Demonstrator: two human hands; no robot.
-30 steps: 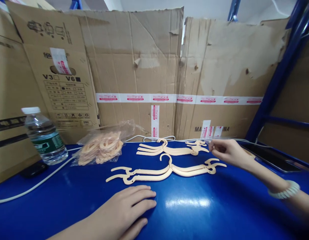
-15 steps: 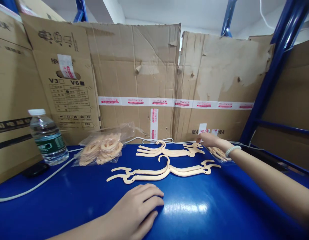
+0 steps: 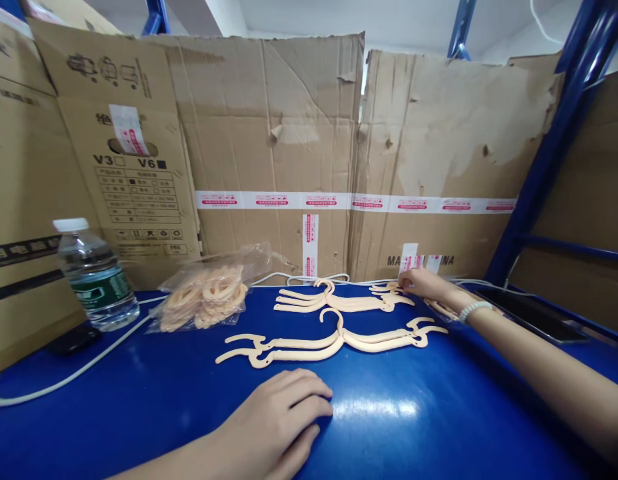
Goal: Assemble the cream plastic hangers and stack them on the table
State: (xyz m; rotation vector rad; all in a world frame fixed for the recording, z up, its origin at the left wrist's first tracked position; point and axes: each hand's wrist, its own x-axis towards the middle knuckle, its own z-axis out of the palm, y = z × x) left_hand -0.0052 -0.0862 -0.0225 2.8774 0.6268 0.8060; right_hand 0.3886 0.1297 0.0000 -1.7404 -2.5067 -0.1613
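Two beige plastic folding hangers (image 3: 309,347) lie nested in front of me, with hooked end arms spread out to both sides. Behind them are more hangers (image 3: 359,305) in a stacked group, their hooks upward. My left hand (image 3: 281,417) rests palm down on the table just in front of the nearer hangers, fingers stretched forward and holding nothing. Far to the right, my right hand (image 3: 429,285), with a beaded bracelet at the wrist, has its fingers bent together at small beige hooked pieces (image 3: 383,288). Its fingertips are partly hidden, so what they pinch is unclear.
A clear bag of beige parts (image 3: 203,300) lies at the left, near a water bottle (image 3: 96,280) and a dark object (image 3: 75,340). White cables run along the back. A black phone-like slab (image 3: 533,317) lies right. Cardboard (image 3: 269,133) walls the back.
My right hand has lowered a little, its fingers closer to the small beige pieces. My left hand stays resting on the table. The view has shifted slightly.
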